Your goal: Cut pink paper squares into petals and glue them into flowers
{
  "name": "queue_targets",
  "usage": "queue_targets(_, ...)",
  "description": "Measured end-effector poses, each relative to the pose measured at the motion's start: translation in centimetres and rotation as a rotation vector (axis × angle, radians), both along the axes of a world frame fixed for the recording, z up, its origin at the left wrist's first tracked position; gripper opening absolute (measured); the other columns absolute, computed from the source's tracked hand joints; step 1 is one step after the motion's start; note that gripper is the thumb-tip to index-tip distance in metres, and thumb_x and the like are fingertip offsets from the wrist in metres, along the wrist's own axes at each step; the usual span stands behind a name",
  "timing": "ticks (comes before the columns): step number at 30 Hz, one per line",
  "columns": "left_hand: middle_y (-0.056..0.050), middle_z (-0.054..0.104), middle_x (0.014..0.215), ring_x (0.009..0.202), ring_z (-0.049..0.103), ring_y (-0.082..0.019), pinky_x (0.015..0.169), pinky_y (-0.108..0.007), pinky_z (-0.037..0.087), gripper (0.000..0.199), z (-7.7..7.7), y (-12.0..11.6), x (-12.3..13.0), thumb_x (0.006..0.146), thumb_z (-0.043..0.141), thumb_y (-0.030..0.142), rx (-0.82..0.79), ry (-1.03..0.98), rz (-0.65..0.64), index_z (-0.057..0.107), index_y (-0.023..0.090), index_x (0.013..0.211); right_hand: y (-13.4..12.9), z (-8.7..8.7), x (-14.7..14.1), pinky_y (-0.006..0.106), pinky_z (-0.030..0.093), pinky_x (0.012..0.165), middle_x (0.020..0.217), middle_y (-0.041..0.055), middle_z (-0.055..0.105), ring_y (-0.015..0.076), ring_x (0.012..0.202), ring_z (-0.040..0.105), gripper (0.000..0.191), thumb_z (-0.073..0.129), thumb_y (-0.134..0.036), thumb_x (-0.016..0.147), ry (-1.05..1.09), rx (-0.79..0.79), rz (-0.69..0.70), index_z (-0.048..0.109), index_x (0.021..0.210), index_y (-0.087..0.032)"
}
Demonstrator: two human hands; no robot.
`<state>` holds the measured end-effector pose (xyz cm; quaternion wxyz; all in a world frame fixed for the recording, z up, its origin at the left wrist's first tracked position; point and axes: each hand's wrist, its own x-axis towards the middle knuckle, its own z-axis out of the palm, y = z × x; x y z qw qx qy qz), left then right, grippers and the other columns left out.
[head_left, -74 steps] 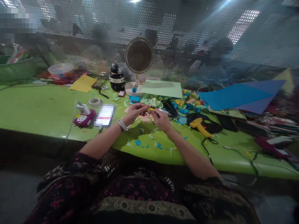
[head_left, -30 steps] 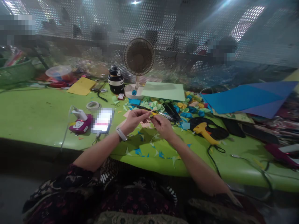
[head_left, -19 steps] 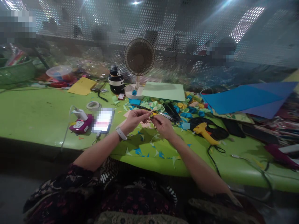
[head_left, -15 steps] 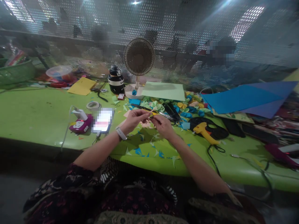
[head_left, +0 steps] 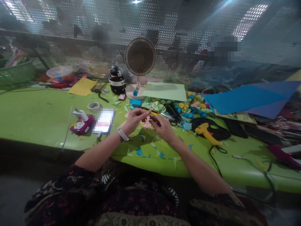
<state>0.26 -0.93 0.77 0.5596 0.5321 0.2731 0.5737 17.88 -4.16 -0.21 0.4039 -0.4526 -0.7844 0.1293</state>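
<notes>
My left hand (head_left: 136, 119) is closed in a pinch, thumb against fingers, above the middle of the green table; what it holds, if anything, is too small to make out. Just to its right, my right hand (head_left: 162, 126) is also closed, with a small dark object (head_left: 151, 117) at its fingertips. The two sets of fingertips are close together. Peach paper (head_left: 146, 124) lies beneath them. Blue and pale offcuts (head_left: 139, 152) are scattered nearer the table edge. Behind the hands are black-handled scissors (head_left: 172, 113) and folded paper pieces (head_left: 184, 106).
A yellow glue gun (head_left: 207, 133) rests on a black mat at right, its cord trailing forward. A small fan (head_left: 140, 57), black bottle (head_left: 117, 81) and pale green sheet (head_left: 166, 91) stand or lie behind. A lit phone (head_left: 103, 121), tape roll (head_left: 94, 106) and purple power adapter (head_left: 81, 125) are at left.
The peach strip that stuck up between my fingertips no longer shows there. My hands have moved slightly apart, and the small dark object at my right fingertips is more exposed.
</notes>
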Motion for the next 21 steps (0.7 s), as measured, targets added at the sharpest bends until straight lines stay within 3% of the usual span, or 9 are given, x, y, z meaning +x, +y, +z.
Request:
queue_targets(5, 0.001, 0.065, 0.059, 0.051, 0.056, -0.007, 0.052, -0.021, 0.045, 0.035, 0.30, -0.29, 0.23, 0.063, 0.087, 0.046, -0.005, 0.027, 0.018, 0.072, 0.015, 0.072, 0.34, -0.18, 0.18, 0.034, 0.048, 0.074, 0.086, 0.0091, 0.071, 0.0221, 0.077, 0.064, 0.041, 0.040, -0.049, 0.101, -0.034, 0.064, 0.005, 0.068, 0.098, -0.019)
queue_targets(12, -0.001, 0.067, 0.063, 0.053, 0.054, -0.007, 0.053, -0.023, 0.045, 0.036, -0.05, 0.06, 0.08, 0.064, 0.086, 0.046, -0.012, 0.027, -0.042, 0.077, 0.015, 0.080, 0.71, -0.08, 0.51, 0.032, 0.049, 0.072, 0.082, 0.0072, 0.071, 0.0203, 0.075, 0.065, 0.041, 0.040, -0.050, 0.101, -0.006, 0.034, 0.087, 0.069, 0.099, -0.020)
queue_targets(21, 0.002, 0.058, 0.052, 0.049, 0.051, -0.006, 0.051, -0.022, 0.040, 0.037, 0.03, -0.01, 0.15, 0.064, 0.087, 0.044, -0.007, 0.046, 0.029, 0.065, 0.015, 0.059, 0.10, -0.04, 0.05, 0.032, 0.049, 0.074, 0.093, 0.0083, 0.073, 0.0222, 0.082, 0.066, 0.031, 0.051, -0.047, 0.096, 0.000, 0.030, 0.023, 0.065, 0.104, -0.021)
